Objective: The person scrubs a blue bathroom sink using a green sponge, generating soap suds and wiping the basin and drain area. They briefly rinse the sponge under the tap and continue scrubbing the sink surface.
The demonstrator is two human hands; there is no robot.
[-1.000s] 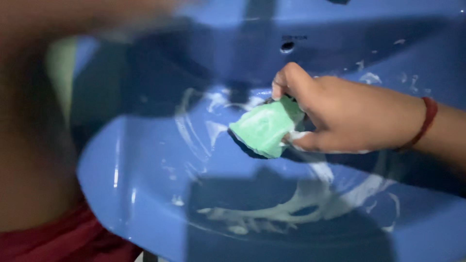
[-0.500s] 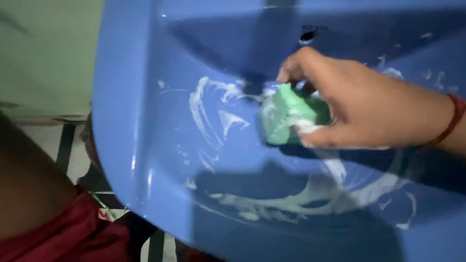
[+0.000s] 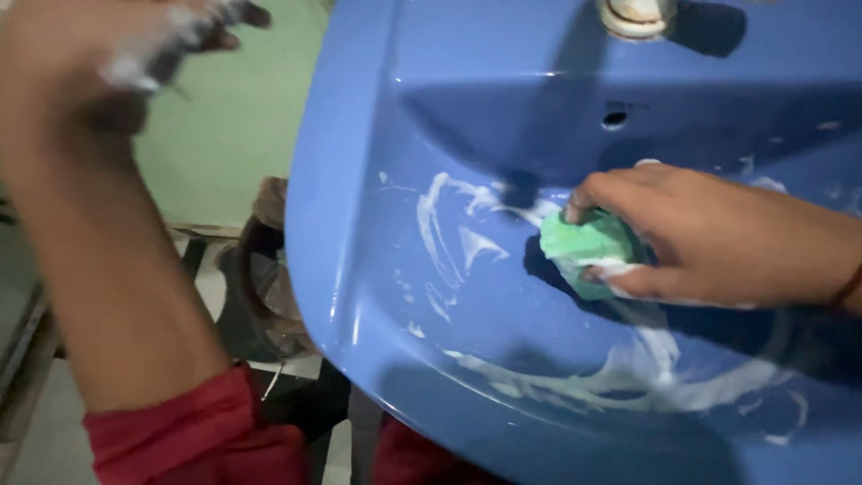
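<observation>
I see dim, bluish light; a hard shadow crosses the sink (image 3: 359,269) from twelve o'clock. My left hand (image 3: 108,54) at ten o'clock is motion-blurred; faint glare streaks the rim.

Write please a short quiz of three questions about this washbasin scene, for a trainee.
1. True or false: the right hand presses a green sponge inside the blue basin.
2. What lies smeared on the basin wall? A) white foam B) red paint C) dry sand
3. Where is the left hand: inside the basin or raised outside it?

Key: 1 true; 2 A; 3 raised outside it, blurred, with foam on the fingers.
</observation>
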